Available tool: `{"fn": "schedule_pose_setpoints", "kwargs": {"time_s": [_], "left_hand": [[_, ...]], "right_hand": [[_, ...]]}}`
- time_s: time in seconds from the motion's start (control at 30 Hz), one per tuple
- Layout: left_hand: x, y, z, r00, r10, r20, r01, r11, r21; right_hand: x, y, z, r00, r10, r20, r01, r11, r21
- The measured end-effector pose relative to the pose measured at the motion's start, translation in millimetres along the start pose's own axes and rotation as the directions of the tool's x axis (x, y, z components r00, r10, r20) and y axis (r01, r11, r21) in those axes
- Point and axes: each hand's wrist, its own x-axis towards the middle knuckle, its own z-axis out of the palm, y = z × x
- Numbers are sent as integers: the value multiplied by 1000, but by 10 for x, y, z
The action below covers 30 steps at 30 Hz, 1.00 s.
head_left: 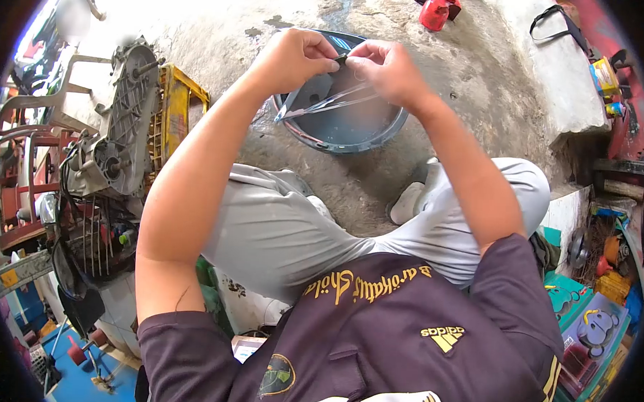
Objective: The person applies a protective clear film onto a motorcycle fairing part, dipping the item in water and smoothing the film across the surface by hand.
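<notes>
Over a round dark basin [339, 148] of cloudy water, my two hands meet close together. My left hand [294, 60] pinches one side of a small dark piece [341, 59] between thumb and fingers. On its other side, the fingertips of my right hand [391, 71] are closed on the same piece. Its kind cannot be made out, as the fingers cover most of it. Beneath the hands, long thin pale strips [326, 103] slant across the basin from its left rim toward my right hand. A grey flat shape [309, 93] shows at the basin's left side.
A metal engine casing [129, 124] and a yellow crate [169, 115] stand at the left. On the concrete floor beyond the basin is a red container [436, 10]. Boxes [593, 331] and assorted parts crowd the lower right. My bent legs [270, 227] flank the near side.
</notes>
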Motion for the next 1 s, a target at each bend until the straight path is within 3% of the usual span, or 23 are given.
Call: {"fn": "schedule_pose_setpoints", "kwargs": {"time_s": [0.03,0.13,0.27,0.4,0.5,0.57,0.63,0.7,0.83,1.0], "left_hand": [[-4,33,2,1000,4,2,-4,1000,4],[-9,190,29,998,48,-35,-51,994,-95],[-65,450,-4,997,60,-41,-66,984,-167],[-66,515,-132,995,45,-89,-64,972,-227],[-133,508,-215,992,33,-123,-68,955,-290],[-260,595,-212,979,-9,-202,-43,967,-252],[-375,748,-211,970,-53,-236,5,979,-203],[-445,702,-150,947,-33,-320,-63,956,-285],[-536,752,-166,936,-129,-328,10,940,-342],[-509,748,-206,927,-121,-355,-26,924,-382]], "right_hand": [[-26,-99,-60,1000,-2,-6,2,1000,1],[-44,-415,-315,993,-43,112,72,960,-272],[23,-646,-564,967,-142,213,215,901,-377],[97,-834,-589,960,-153,235,226,919,-323],[195,-826,-490,969,-110,222,140,983,-122],[240,-810,-427,926,-337,169,360,923,-132],[275,-816,-388,908,-398,133,410,909,-75],[226,-834,-384,915,-348,204,364,930,-44],[275,-865,-349,934,-222,279,216,975,55],[286,-941,-310,917,-369,154,373,928,3]]}}
